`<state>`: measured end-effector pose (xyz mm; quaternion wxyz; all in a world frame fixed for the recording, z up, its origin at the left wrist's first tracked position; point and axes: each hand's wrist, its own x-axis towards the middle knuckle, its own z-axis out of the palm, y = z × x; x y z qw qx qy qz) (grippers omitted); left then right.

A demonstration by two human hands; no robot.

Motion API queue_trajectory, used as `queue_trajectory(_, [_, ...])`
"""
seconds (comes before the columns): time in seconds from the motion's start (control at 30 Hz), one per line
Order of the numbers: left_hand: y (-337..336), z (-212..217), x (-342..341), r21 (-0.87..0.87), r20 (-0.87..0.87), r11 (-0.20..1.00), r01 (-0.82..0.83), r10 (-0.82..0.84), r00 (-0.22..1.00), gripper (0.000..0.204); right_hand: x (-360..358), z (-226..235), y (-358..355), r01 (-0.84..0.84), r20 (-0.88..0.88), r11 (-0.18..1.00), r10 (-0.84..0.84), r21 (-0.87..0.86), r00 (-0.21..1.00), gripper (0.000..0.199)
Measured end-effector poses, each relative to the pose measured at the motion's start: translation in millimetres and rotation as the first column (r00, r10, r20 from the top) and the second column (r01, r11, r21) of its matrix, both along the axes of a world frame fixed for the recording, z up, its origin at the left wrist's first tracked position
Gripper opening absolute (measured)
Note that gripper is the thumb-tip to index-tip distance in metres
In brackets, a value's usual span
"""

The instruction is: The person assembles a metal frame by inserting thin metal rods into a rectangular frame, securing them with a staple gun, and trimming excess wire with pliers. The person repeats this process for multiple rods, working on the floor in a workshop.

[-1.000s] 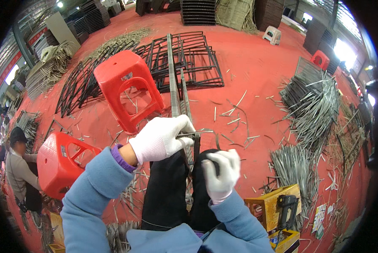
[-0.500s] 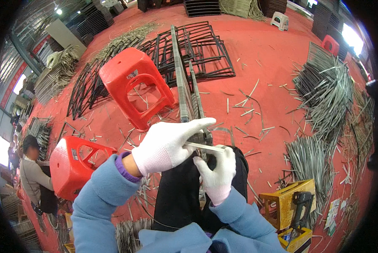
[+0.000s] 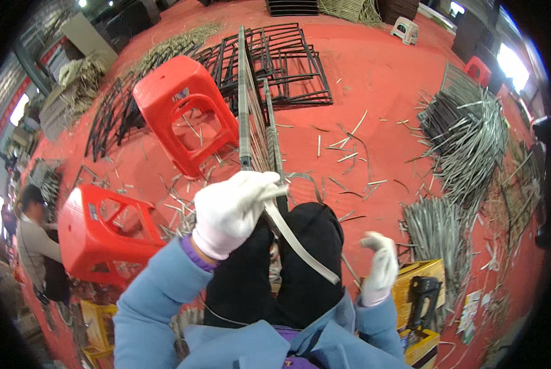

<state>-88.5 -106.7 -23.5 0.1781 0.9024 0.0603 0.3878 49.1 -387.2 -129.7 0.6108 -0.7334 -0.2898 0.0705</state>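
Note:
My left hand (image 3: 231,210), in a white knit glove, is closed on a flat pale grey strip (image 3: 306,249) at the near end of a long frame. The strip's loose end hangs down across my right thigh. The frame (image 3: 246,111) stands on edge, running away from my knees, with grey strips wound along it. My right hand (image 3: 381,267), also gloved, is off to the right with its fingers loosely bent and nothing visible in them. It is beside a yellow stool (image 3: 428,270) on which a black handheld tool (image 3: 422,301) leans.
Two red plastic stools (image 3: 180,86) are at the left. Black metal frames (image 3: 300,67) lie flat ahead, and bundles of grey strips (image 3: 472,135) are heaped at the right. Strip scraps litter the red floor. Another person (image 3: 36,240) sits at the far left.
My right hand has let go of the strip and moved right, towards the yellow stool. The strip now hangs down from my left hand, which stays at the frame's end.

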Motion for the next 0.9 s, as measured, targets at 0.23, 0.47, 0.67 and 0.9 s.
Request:
queue_trajectory(0.23, [15,3,2,-0.27,-0.073,0.963,0.027,-0.048,0.996,0.012,20,-143,-286,0.349,0.336,-0.089,-0.566,-0.933,0.753,0.075])
queue_trajectory(0.47, [10,11,12,-0.305,-0.143,0.952,0.038,-0.085,0.986,0.012,73,-159,-298,0.437,0.181,0.363,-0.56,-0.823,0.808,0.053])
queue_trajectory(0.67, [8,14,14,-0.451,-0.203,0.892,-0.008,-0.094,0.975,0.02,23,-50,-163,0.121,-0.428,0.93,-0.271,-0.346,0.862,0.005])
queue_trajectory(0.9, [16,11,16,-0.531,-0.196,0.847,0.02,-0.146,0.97,0.021,-16,29,-2,-0.311,0.254,0.877,0.416,-0.366,0.873,0.058])
